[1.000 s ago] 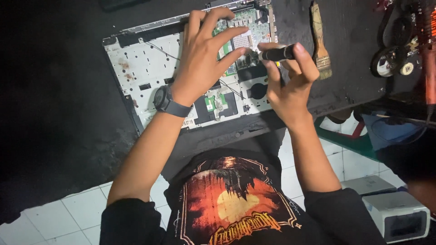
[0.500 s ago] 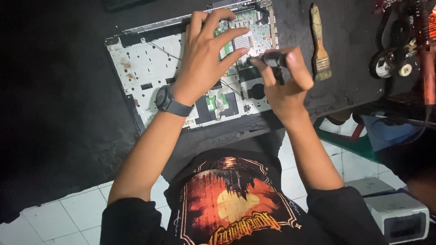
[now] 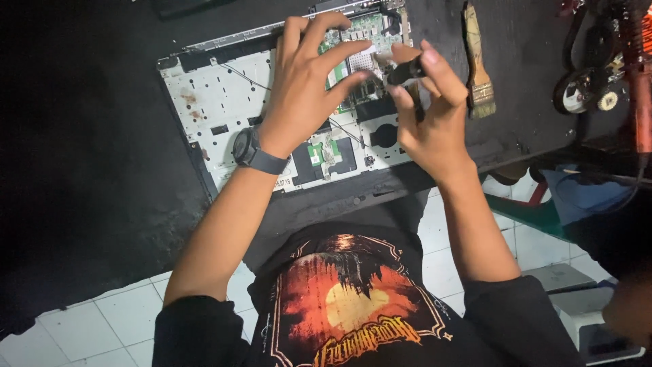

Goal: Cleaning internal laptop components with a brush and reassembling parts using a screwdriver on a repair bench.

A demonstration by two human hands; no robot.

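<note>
An opened laptop chassis (image 3: 217, 102) with a white inner frame and a green circuit board (image 3: 363, 30) lies on the black work mat. My left hand (image 3: 305, 88), a dark watch on its wrist, rests spread over the middle of the chassis with its fingertips near the circuit board. My right hand (image 3: 428, 112) grips a black screwdriver handle (image 3: 406, 70) between thumb and fingers, over the chassis's right part. The tip is hidden behind my fingers.
A wooden-handled paintbrush (image 3: 477, 61) lies just right of the chassis. Dark tools and cables (image 3: 598, 75) crowd the mat's right end. Below the mat's edge are white floor tiles (image 3: 88, 326) and a grey box (image 3: 584, 319) at bottom right.
My right hand has turned the screwdriver between its fingers and shifted slightly over the chassis's right part. My left hand has stayed spread on the chassis.
</note>
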